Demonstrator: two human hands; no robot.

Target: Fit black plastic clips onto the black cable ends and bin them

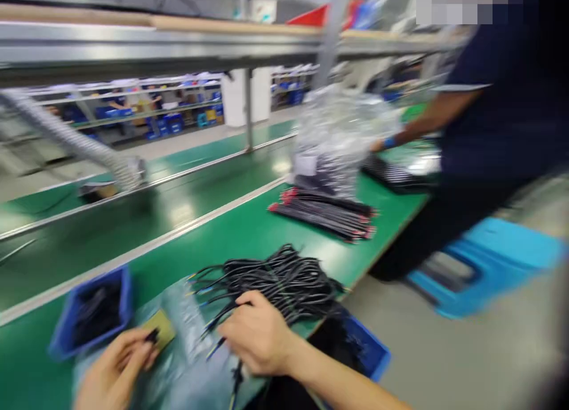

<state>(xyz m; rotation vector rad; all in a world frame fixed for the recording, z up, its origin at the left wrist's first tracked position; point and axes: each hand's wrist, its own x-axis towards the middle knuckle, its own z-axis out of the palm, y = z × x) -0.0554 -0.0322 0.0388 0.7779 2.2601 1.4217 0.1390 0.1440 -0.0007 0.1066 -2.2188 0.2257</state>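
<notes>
My left hand [118,362] is at the lower left, its fingertips pinched on a small black part [152,336] whose exact kind is too blurred to name. Just behind that part lies a yellowish square piece [164,330] on clear plastic bags [178,362]. My right hand [258,333] is closed around a black cable [216,347]; its end with thin coloured wires points down to the left. Beyond the right hand lies a heaped bundle of black cables [284,279], their coloured wire ends to the left. Another cable end [237,377] hangs below the right hand.
A blue bin [127,297] with black parts stands left on the green bench [200,238]. Bundled dark strips with red ends [324,214] lie farther back, near a clear plastic bag [338,131]. A co-worker [502,119] stands right, by a blue stool [489,262]. Another blue bin [371,351] sits below.
</notes>
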